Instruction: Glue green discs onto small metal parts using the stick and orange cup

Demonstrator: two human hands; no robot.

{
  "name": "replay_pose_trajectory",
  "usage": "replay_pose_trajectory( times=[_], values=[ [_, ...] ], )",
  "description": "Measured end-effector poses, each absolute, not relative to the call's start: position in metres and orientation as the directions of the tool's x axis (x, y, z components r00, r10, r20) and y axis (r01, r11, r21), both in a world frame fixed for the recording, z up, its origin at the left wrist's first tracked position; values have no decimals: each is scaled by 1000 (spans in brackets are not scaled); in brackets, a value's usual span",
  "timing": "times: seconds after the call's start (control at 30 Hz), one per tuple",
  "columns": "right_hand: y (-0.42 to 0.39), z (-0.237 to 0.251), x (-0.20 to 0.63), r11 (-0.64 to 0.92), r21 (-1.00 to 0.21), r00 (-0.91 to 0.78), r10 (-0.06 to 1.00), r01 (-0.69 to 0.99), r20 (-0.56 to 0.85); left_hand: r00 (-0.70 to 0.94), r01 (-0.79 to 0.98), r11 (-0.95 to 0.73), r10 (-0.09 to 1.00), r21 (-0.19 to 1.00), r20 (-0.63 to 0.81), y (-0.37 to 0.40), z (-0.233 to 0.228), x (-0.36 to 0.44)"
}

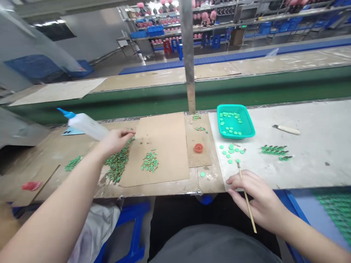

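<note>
Gripping a wooden-handled brush, the right hand holds its tip at a green disc near the turquoise basket. The left hand curls at a heap of small green pieces; whether it pinches one, I cannot tell.

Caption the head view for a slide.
Right hand holds a wooden-handled tool by green discs; left hand by heaped green pieces.

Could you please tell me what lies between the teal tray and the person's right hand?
In the head view, loose green discs lie on the pale sheet between teal tray and right hand; the thin tool points at one.
</note>
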State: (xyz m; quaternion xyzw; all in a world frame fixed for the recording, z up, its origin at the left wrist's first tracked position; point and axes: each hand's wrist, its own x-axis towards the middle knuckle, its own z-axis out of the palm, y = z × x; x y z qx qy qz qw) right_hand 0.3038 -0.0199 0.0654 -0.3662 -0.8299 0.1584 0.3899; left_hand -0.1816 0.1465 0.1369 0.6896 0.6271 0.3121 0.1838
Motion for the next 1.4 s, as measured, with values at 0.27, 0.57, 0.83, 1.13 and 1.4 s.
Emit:
replay_pose_trajectory(
  times=[0.27,0.57,0.83,1.13,1.4],
  values=[
    [-7,77,272,599,-720,-340,797,349,499,156,330,33,984,943,-89,39,109,-69],
    [-7,83,225,337,-941,-226,917,0,328,88,230,-37,996,972,17,-5,121,17],
    [-21,82,233,-39,-987,-359,933,-155,20,79,84,-48,996,995,42,-26,100,30],
    [9,21,261,513,-733,-314,857,445,409,-146,222,39,989,974,-6,-12,48,14],
    [30,13,239,577,-598,-462,813,556,354,-20,413,-72,996,908,88,13,36,9]
  ],
)
